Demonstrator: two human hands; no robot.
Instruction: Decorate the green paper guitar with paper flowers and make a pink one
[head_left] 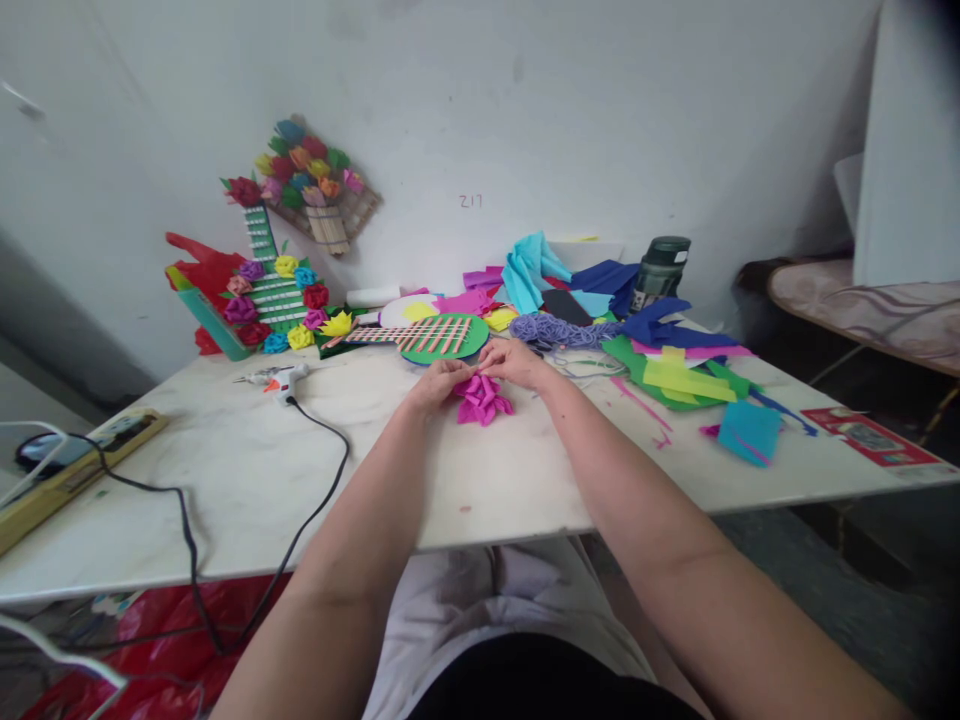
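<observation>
A magenta paper flower (482, 400) is held between my two hands over the middle of the table. My left hand (442, 381) pinches its left upper side with fingers closed. My right hand (511, 360) pinches the top of the same flower, fingertips pressed together. Just behind my hands lies a green guitar-shaped craft (446, 338) with pale sticks across it. A bundle of purple yarn (562, 332) rests behind and to the right of my right hand.
A glue gun (285, 381) lies left on the table (247, 490), its black cord running over the front edge. A flower-decorated green guitar craft (277, 295) stands behind it. Coloured paper scraps (675, 375) and a dark bottle (660, 270) are right. A power strip (82, 470) sits far left.
</observation>
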